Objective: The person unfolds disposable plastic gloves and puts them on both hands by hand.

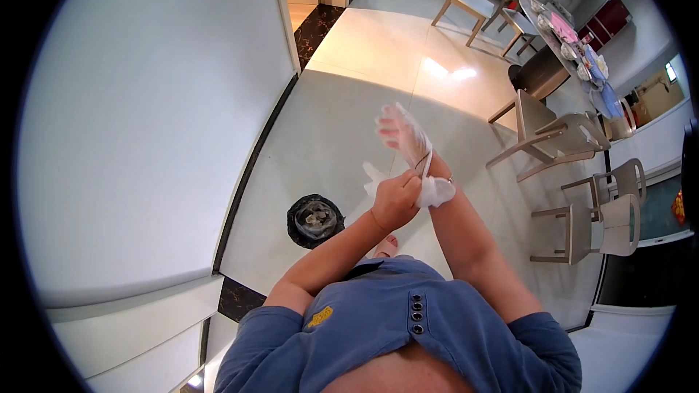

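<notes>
Blue shirt buttons [416, 316] sit nearest the lens, and above them the left hand [395, 200] has its grip closed on the cuff of a thin clear disposable glove [415, 149]. That glove covers the right hand [402, 133], whose fingers are spread open and hold nothing, though a second glove possibly hangs by the left hand. Left of the hands, a black-lined bin [314, 220] stands on the pale tiled floor [349, 116], while a dining table [575, 51] with chairs lies well to their right.
</notes>
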Tool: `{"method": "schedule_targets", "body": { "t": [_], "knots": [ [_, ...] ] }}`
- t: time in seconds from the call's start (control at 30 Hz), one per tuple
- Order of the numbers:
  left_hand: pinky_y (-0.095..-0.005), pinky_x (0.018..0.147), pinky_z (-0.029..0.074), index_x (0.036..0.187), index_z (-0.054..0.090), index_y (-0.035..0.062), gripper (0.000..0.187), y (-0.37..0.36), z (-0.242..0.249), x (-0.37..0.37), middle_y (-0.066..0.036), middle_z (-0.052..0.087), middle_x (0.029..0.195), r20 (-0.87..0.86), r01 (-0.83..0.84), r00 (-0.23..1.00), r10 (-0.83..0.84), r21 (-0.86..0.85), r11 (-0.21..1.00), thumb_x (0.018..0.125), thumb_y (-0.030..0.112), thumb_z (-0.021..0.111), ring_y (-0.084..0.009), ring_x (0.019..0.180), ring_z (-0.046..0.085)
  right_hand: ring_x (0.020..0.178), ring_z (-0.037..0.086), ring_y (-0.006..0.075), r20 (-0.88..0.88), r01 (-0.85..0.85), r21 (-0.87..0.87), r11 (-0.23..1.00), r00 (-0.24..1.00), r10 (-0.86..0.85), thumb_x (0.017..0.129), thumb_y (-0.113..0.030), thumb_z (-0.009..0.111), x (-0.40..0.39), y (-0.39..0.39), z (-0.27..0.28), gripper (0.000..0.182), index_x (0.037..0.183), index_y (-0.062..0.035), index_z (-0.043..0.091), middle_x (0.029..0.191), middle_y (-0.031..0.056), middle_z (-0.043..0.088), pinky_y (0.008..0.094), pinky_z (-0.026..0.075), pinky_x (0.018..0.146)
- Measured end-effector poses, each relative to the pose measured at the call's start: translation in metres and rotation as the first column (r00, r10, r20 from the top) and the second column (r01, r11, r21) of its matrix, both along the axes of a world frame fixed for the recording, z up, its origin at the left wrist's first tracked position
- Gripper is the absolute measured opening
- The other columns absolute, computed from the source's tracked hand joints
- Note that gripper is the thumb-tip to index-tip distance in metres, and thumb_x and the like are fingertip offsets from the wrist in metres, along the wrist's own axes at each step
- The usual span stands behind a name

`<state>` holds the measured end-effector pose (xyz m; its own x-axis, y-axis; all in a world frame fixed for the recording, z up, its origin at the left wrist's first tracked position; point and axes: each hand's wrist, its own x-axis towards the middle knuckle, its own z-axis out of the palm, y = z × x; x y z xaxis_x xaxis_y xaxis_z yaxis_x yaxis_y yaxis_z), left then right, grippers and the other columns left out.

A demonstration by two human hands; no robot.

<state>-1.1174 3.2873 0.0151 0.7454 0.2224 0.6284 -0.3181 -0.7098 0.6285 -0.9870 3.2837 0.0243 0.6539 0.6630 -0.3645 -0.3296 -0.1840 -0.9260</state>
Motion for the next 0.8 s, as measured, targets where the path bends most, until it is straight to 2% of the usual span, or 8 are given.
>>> {"method": "schedule_targets", "body": {
  "t": [0.03, 0.1, 0.17, 0.23, 0.4, 0.47, 0.73, 0.8],
  "knots": [
    [-0.0325, 0.051, 0.044, 0.073, 0.053, 0.0029, 0.013, 0.001, 0.001, -0.004, -0.011, 0.055, 0.076, 0.001, -0.002, 1.0, 0.002, 0.0, 1.0, 0.062, 0.004, 0.058, -0.0284, 0.061, 0.055, 0.087, 0.049, 0.0177, 0.001, -0.002, 0.0, 1.0, 1.0, 0.002, 0.081, -0.049, 0.038, -0.008, 0.001, 0.014, 0.052, 0.112, -0.0079, 0.041, 0.103, 0.0079, 0.052, 0.0307, 0.037, 0.075],
    [-0.0313, 0.051, 0.044, 0.073, 0.051, 0.0025, 0.013, 0.003, 0.005, -0.01, -0.01, 0.054, 0.074, 0.097, 0.093, 0.993, -0.072, -0.229, 0.969, 0.063, 0.003, 0.059, -0.0256, 0.057, 0.054, 0.092, 0.047, 0.0188, -0.294, 0.095, 0.499, 0.862, 0.953, 0.066, 0.082, -0.049, 0.036, -0.024, 0.004, 0.045, 0.054, 0.114, -0.0055, 0.04, 0.106, 0.0104, 0.05, 0.0309, 0.036, 0.079],
    [-0.0288, 0.047, 0.042, 0.076, 0.05, 0.003, 0.009, 0.001, 0.006, -0.013, -0.007, 0.053, 0.067, 0.207, 0.157, 0.974, -0.088, -0.343, 0.926, 0.07, 0.008, 0.055, -0.0196, 0.052, 0.051, 0.091, 0.049, 0.02, -0.328, 0.098, 0.603, 0.792, 0.935, 0.134, 0.083, -0.049, 0.034, -0.036, 0.003, 0.078, 0.055, 0.115, -0.0041, 0.04, 0.104, 0.0119, 0.051, 0.0313, 0.037, 0.079],
    [-0.0251, 0.046, 0.039, 0.079, 0.048, 0.0048, 0.004, 0.001, 0.024, -0.028, -0.006, 0.051, 0.067, -0.055, 0.059, 0.918, -0.394, -0.96, 0.272, 0.077, 0.008, 0.047, -0.016, 0.052, 0.049, 0.09, 0.05, 0.0212, -0.356, 0.119, 0.692, 0.712, 0.914, 0.193, 0.084, -0.048, 0.032, -0.046, 0.0, 0.099, 0.056, 0.115, -0.0028, 0.04, 0.102, 0.0135, 0.052, 0.0316, 0.037, 0.079],
    [-0.0227, 0.043, 0.037, 0.084, 0.046, 0.0055, 0.011, 0.008, 0.031, -0.04, -0.002, 0.045, 0.055, 0.264, 0.267, 0.76, -0.594, -0.96, -0.085, 0.084, 0.014, 0.039, -0.0106, 0.048, 0.045, 0.079, 0.054, 0.0199, -0.15, -0.195, 0.814, 0.547, 0.84, 0.522, 0.086, -0.042, 0.031, -0.083, -0.007, 0.13, 0.05, 0.103, 0.0016, 0.049, 0.092, 0.014, 0.056, 0.031, 0.042, 0.072],
    [-0.0217, 0.045, 0.038, 0.088, 0.044, 0.0038, 0.012, 0.008, 0.027, -0.046, -0.003, 0.048, 0.064, 0.536, 0.368, 0.613, -0.58, -0.844, -0.391, 0.084, 0.013, 0.037, -0.0098, 0.053, 0.045, 0.077, 0.055, 0.0185, -0.096, -0.292, 0.791, 0.538, 0.809, 0.58, 0.087, -0.038, 0.034, -0.099, -0.013, 0.138, 0.046, 0.101, 0.0021, 0.05, 0.089, 0.013, 0.057, 0.0291, 0.043, 0.069],
    [-0.0225, 0.054, 0.037, 0.086, 0.045, 0.0045, 0.012, 0.009, 0.021, -0.068, -0.004, 0.047, 0.07, 0.636, 0.456, 0.438, -0.636, -0.767, -0.452, 0.083, 0.015, 0.043, -0.0106, 0.06, 0.045, 0.065, 0.049, 0.006, -0.035, -0.742, 0.586, 0.324, 0.376, 0.926, 0.086, -0.024, 0.041, -0.149, -0.036, 0.164, 0.028, 0.091, 0.0004, 0.053, 0.077, 0.0033, 0.055, 0.0195, 0.04, 0.062],
    [-0.0227, 0.056, 0.037, 0.086, 0.045, 0.0046, 0.012, 0.01, 0.026, -0.068, -0.004, 0.047, 0.072, 0.647, 0.469, 0.406, -0.646, -0.754, -0.46, 0.082, 0.016, 0.044, -0.0109, 0.062, 0.045, 0.075, 0.048, 0.0082, 0.073, -0.833, 0.536, 0.137, 0.207, 0.976, 0.086, -0.018, 0.041, -0.153, -0.035, 0.163, 0.024, 0.096, 0.0025, 0.05, 0.082, 0.005, 0.055, 0.021, 0.039, 0.068]
  ]
}}
